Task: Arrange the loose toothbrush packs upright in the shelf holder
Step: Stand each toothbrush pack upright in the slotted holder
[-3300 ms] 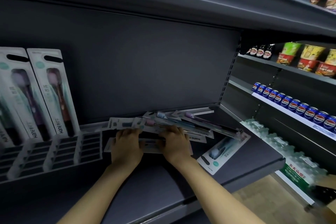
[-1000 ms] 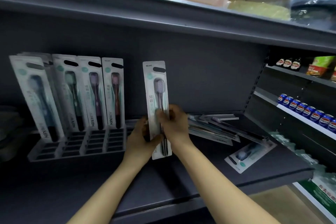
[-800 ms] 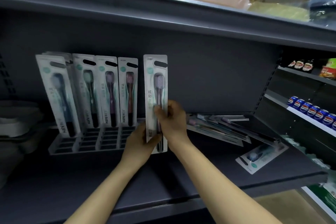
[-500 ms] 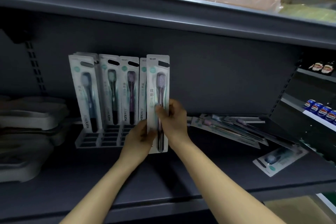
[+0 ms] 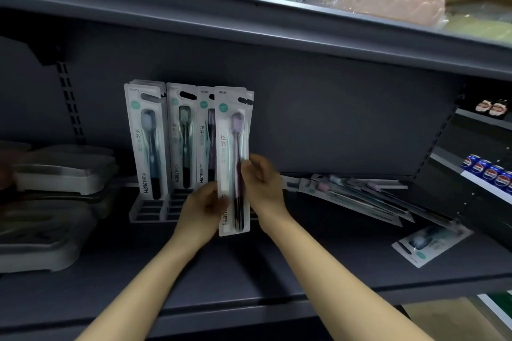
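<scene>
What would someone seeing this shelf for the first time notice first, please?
Most striking is the toothbrush pack held upright at centre, gripped by the left hand and right hand, in front of the standing packs in the white shelf holder. To the right, a pile of loose packs lies flat on the grey shelf, with one stray pack nearer the edge.

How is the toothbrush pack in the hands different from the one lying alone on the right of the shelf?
The white pack with the lilac-headed brush is held upright by both the left hand and the right hand; the white pack with the blue-headed brush lies flat on the dark grey shelf, untouched. The held pack is by the white slotted holder; the flat one is far right. Both are long white cards.
</scene>
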`<state>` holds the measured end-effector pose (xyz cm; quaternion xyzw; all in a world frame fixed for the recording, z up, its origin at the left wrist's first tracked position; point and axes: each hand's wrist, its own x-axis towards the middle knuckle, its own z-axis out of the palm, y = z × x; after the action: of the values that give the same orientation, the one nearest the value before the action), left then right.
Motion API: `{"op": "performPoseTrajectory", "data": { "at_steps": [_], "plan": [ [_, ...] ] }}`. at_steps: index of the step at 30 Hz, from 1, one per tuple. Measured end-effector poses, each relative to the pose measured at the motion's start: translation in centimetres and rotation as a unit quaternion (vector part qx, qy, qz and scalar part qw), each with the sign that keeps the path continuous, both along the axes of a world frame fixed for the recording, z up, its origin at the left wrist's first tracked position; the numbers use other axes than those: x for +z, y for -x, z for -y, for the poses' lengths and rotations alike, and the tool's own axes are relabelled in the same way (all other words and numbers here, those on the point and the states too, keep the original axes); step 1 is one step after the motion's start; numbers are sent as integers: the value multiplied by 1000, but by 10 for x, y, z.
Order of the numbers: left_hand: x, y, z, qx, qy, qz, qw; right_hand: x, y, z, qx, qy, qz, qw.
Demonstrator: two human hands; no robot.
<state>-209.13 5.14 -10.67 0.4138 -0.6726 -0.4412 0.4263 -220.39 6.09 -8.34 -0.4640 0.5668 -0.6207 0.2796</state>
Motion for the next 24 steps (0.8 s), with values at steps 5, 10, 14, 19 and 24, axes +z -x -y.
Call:
{"op": "performPoseTrajectory", "data": {
  "at_steps": [5,10,14,19,24],
  "plan": [
    [2,-9,3,9,10,2,1000,-15,-2,-1,-13,-38,-23,999],
    [-5,-19,18,8,17,11,1000,-31,-7,-6,39,-56,-47,997],
    [-5,-26,23,19,34,7,999,-39,-14,-3,32,-72,-89,993],
    [-4,-28,27,26,45,25,998,-47,-23,8,4,-68,-124,990],
    [-6,-24,25,55,74,50,994,-49,-24,16,-29,-53,-109,992]
  ]
}}
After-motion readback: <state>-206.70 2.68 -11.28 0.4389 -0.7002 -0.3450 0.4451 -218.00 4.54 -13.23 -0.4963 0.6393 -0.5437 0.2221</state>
